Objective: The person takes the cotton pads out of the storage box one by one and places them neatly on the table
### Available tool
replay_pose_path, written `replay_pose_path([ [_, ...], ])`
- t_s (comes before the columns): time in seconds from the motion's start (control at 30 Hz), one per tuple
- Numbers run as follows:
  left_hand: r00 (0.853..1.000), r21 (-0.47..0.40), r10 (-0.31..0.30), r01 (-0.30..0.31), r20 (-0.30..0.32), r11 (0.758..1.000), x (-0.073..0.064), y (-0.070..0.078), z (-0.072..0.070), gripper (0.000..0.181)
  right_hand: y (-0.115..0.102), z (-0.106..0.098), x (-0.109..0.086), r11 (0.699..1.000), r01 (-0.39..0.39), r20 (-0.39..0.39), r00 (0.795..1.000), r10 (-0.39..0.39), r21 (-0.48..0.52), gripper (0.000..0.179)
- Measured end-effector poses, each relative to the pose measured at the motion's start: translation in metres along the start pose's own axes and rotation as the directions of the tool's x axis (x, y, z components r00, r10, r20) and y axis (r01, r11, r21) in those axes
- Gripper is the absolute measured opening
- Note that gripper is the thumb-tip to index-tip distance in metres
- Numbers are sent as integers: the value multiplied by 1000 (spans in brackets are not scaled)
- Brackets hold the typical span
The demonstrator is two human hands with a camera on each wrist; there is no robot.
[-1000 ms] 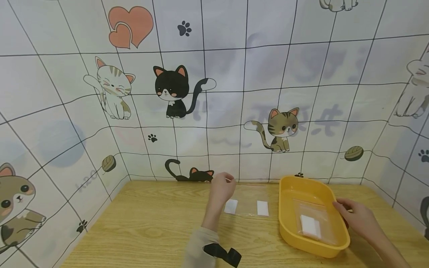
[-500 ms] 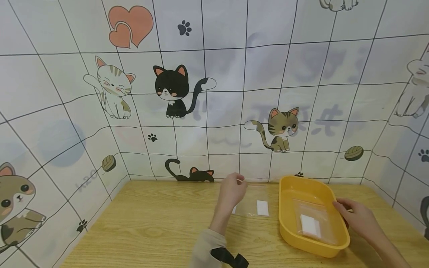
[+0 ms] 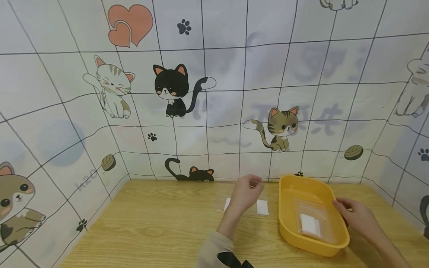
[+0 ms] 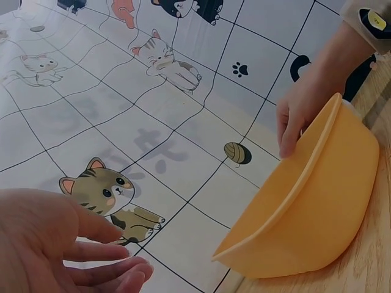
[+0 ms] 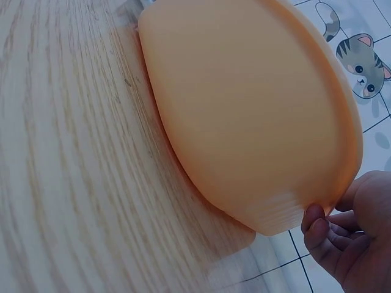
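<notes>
My left hand (image 3: 246, 195) hovers over the clear plastic bags on the table, left of the yellow tray. In the left wrist view the left hand (image 4: 67, 244) has loosely bent fingers with nothing between them. Each bag shows a white rectangle; the right one (image 3: 262, 207) is in full sight, while my wrist partly covers the left one (image 3: 227, 204). My right hand (image 3: 356, 216) grips the right rim of the yellow tray (image 3: 285, 227); in the right wrist view its fingers (image 5: 317, 229) curl at the tray's edge. Inside the tray lie clear bags (image 3: 310, 225) with a white rectangle.
The wooden table (image 3: 151, 230) meets a cat-print, gridded cloth wall (image 3: 224, 141) right behind the bags and tray. More of this cloth rises at the left and right sides.
My left hand has moved rightward across the bags toward the tray, partly covering the left white rectangle from view. The right hand and the tray have stayed in place.
</notes>
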State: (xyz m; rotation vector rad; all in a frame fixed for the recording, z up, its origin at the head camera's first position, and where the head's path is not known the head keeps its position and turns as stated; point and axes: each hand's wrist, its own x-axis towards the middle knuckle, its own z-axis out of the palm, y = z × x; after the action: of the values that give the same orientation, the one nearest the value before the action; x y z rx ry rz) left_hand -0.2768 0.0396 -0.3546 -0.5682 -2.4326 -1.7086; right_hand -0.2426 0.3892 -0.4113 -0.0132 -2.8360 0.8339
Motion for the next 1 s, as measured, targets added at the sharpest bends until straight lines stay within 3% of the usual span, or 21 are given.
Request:
replay_pose_path([
  [0.17, 1000, -46, 27, -26, 16, 999, -2, 5, 4, 17, -1, -1, -1, 1000, 10, -16, 1000, -10, -11, 57],
  [0.4, 998, -88, 2, 3, 61, 996, -6, 7, 12, 19, -1, 0, -3, 1000, 14, -12, 1000, -14, -10, 57],
  [1.0, 988, -81, -17, 29, 154, 996, -14, 19, 37, 21, 2, 0, -3, 1000, 2, -15, 1000, -2, -10, 58],
])
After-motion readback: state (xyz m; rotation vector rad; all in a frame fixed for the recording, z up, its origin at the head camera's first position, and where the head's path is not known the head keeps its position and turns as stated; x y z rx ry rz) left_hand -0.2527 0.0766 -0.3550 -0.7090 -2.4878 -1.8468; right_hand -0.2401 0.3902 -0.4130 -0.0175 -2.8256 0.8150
